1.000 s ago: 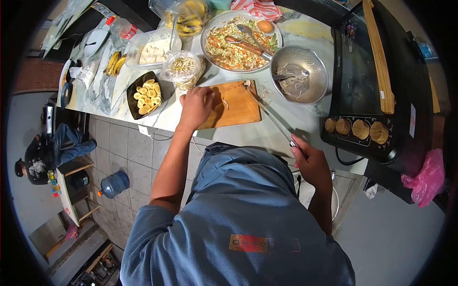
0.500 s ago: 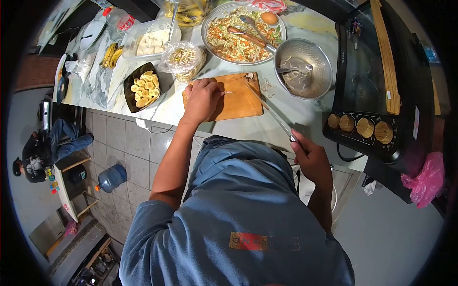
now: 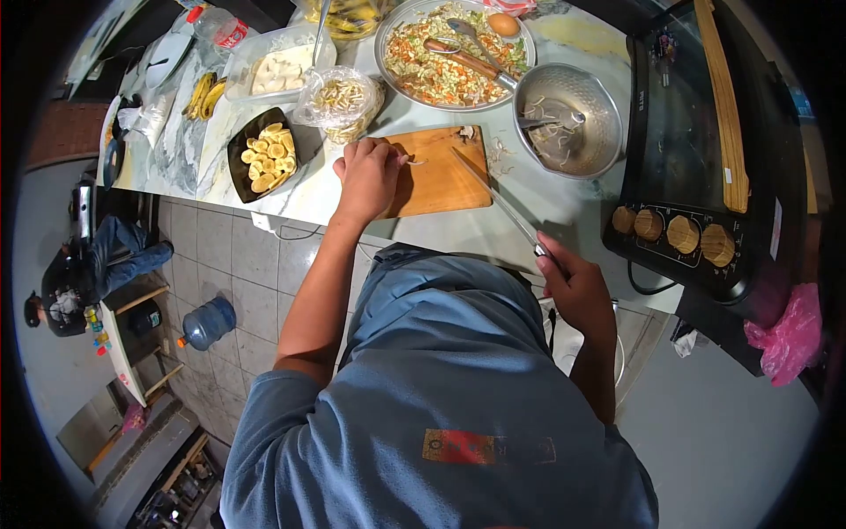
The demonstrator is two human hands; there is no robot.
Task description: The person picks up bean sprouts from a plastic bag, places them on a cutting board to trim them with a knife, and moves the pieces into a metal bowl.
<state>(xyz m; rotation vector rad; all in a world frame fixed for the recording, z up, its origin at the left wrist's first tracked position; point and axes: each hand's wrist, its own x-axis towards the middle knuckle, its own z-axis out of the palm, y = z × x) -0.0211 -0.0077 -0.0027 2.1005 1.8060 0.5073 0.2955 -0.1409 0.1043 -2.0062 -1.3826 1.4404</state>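
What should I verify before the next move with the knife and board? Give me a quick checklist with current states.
1. Knife held by its handle in the right hand: ok.
2. Blade apart from the left hand: ok; its tip is over the right part of the cutting board.
3. Left hand's grip on a piece: cannot tell; the curled fingers hide what is under them, with a pale sliver beside them.
4. Board free of scraps: not ok; a small scrap lies near its far right corner.
5. Metal bowl apart from the board: ok.
6. Board secured against slipping: cannot tell.
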